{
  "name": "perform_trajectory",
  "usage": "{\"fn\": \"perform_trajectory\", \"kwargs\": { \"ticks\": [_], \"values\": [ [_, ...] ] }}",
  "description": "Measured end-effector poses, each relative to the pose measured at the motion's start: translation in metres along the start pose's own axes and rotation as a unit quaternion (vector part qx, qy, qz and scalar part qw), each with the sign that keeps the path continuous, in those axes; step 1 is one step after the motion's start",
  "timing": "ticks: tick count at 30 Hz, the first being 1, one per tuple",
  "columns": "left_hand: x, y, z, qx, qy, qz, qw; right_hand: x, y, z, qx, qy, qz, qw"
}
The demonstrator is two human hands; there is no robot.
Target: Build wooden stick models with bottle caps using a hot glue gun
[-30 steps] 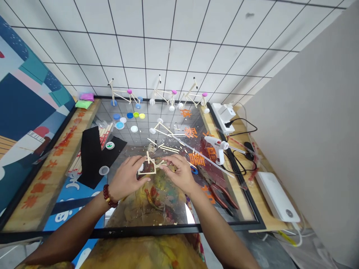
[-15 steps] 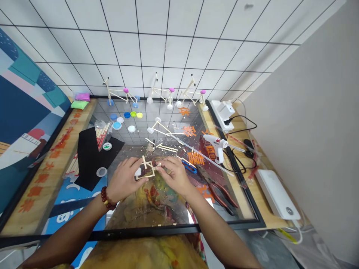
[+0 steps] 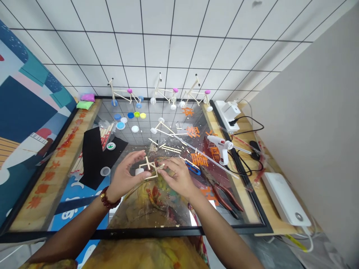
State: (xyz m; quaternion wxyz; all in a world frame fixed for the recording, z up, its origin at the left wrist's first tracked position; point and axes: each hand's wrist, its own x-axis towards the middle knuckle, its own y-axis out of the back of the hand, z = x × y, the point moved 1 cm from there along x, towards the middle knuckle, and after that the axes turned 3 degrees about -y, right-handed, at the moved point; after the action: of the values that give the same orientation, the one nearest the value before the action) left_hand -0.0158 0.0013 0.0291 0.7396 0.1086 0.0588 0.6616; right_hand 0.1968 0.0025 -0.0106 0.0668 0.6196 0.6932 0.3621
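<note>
A small frame of thin pale wooden sticks (image 3: 156,172) lies between my hands, with a crossed pair of sticks at its upper side. My right hand (image 3: 179,178) pinches a stick end at the frame's right corner between thumb and fingers. My left hand (image 3: 125,175) is on the other side, thumb against the frame and fingers lifted apart from it. Beside that thumb is a white cap-like piece (image 3: 139,171). Loose wooden sticks (image 3: 171,149) and bits of scrap lie just beyond the hands. A blue cutter (image 3: 193,168) rests right of my right hand.
A white glue gun (image 3: 221,145) and red-handled pliers (image 3: 224,192) lie at the right. Stick models with wheels (image 3: 123,90) stand along the back. Coloured bottle caps (image 3: 131,115), black sheets (image 3: 92,160), a power strip (image 3: 224,116) and a white power bank (image 3: 286,200) surround the work.
My left fingers have spread and lifted from the stick frame, while the thumb stays by it. My right hand keeps its pinch. The whole view has shifted slightly.
</note>
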Motion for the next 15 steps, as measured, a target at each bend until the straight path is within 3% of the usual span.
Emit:
{"fn": "perform_trajectory", "kwargs": {
  "ticks": [3, 7, 15],
  "values": [
    [0.001, -0.002, -0.004, -0.017, -0.001, -0.002, 1.0, 0.0, -0.001, 0.0, 0.0, 0.003, 0.002, 1.0],
    [0.003, -0.004, -0.01, 0.011, -0.05, 0.006, 0.999, -0.001, -0.002, 0.002, -0.002, 0.009, 0.007, 1.0],
    [0.005, -0.002, -0.011, 0.088, -0.138, -0.038, 0.986, -0.001, -0.003, 0.005, -0.003, 0.019, -0.005, 1.0]
  ]
}}
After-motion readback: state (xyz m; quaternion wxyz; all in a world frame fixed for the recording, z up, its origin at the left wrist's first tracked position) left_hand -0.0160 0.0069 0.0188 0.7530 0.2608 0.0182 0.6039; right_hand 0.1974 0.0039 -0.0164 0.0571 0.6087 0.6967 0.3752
